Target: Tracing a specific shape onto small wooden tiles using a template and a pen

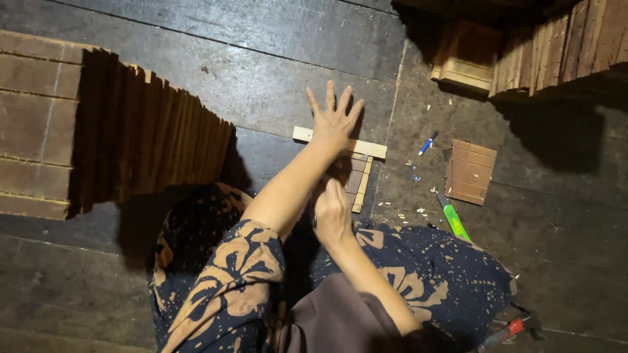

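Head view, person seated on a dark plank floor [261, 85]. Left hand [335, 121] flat and open, fingers spread, pressing down on a pale strip [369, 149] that caps a small slat panel [358, 182]. The strip's long axis runs roughly 9 to 3 o'clock, tilted slightly down toward 3; the slats beneath it run at right angles, 12 to 6 o'clock. Right hand [331, 212] sits just at 6 o'clock of the left hand, at the panel's lower left edge, fingers curled closed; whether it pinches something small I cannot tell, the palm side is hidden. Panel therefore lies directly ahead of both hands, at 12 o'clock from the knees, with the left hand on top of it and the right hand touching or just beside its near end; contact there is unclear. Well apart at 3 o'clock: a finished panel [471, 171], a blue pen [428, 142], a green cutter [453, 221], pale chips scattered between them. At 9 o'clock a fanned stack [150, 131] of dark slats; more stacks [556, 46] at 1 o'clock. A red-handled tool [513, 329] lies at 5 o'clock near the knee.
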